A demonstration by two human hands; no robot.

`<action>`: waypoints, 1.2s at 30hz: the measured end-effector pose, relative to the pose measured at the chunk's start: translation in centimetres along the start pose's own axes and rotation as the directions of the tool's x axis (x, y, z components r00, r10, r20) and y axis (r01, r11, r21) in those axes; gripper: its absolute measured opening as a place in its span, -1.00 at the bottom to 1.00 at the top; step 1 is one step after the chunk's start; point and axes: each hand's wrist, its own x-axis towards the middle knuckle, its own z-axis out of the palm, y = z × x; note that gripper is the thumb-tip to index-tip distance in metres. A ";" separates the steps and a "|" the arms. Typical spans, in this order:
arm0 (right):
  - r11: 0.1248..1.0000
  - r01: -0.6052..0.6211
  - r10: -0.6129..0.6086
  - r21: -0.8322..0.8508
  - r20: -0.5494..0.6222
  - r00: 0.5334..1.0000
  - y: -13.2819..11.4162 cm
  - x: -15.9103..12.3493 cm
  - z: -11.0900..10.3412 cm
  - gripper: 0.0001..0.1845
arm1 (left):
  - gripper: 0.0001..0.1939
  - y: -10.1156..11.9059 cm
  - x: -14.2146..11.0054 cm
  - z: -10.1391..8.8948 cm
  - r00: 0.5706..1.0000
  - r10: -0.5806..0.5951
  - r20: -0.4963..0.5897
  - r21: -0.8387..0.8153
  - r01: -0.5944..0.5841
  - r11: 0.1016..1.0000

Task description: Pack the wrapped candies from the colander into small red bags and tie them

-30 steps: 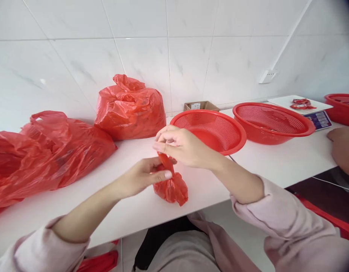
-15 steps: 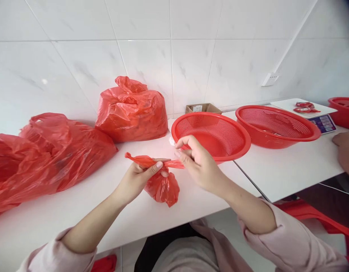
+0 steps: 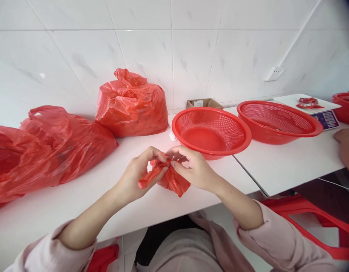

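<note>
Between my two hands is a small red plastic bag (image 3: 176,182), its body bulging over the white table (image 3: 103,211). My left hand (image 3: 136,172) is closed on the twisted neck, and one loose end pokes out past the thumb toward the left. Fingers of my right hand (image 3: 192,166) pinch the same neck from the other side, close against the left fingertips. What the bag contains cannot be seen. Just beyond my right hand stands a red plastic colander (image 3: 212,145).
Two large red plastic bags, one upright (image 3: 131,109) and one slumped (image 3: 63,151), stand at the left. On the right are a second colander (image 3: 279,122) and a scale (image 3: 327,120) bearing a small red packet. Another person's arm (image 3: 346,145) rests at the right edge. A cardboard box (image 3: 205,103) sits behind.
My right hand drew one end of the bag's neck out to the right, then came back. Both hands are now together at the neck, over the bag.
</note>
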 end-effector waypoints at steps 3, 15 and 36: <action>0.982 -0.074 0.075 0.174 0.001 0.997 0.7 -0.6 1.4 -0.77 | -0.82 -0.5 -0.3 0.5 0.992 0.115 -0.048 0.099 -0.110 0.989; 0.767 -0.343 0.265 0.542 0.220 0.939 1.0 -0.1 1.5 -0.78 | -0.84 -1.2 -0.2 0.1 0.911 0.399 -0.108 0.434 -0.318 0.843; 0.911 0.064 -0.009 -0.408 0.136 0.991 0.4 -3.3 1.2 -0.92 | -0.80 -0.1 0.4 -4.1 0.992 -0.063 -0.107 0.072 0.070 0.995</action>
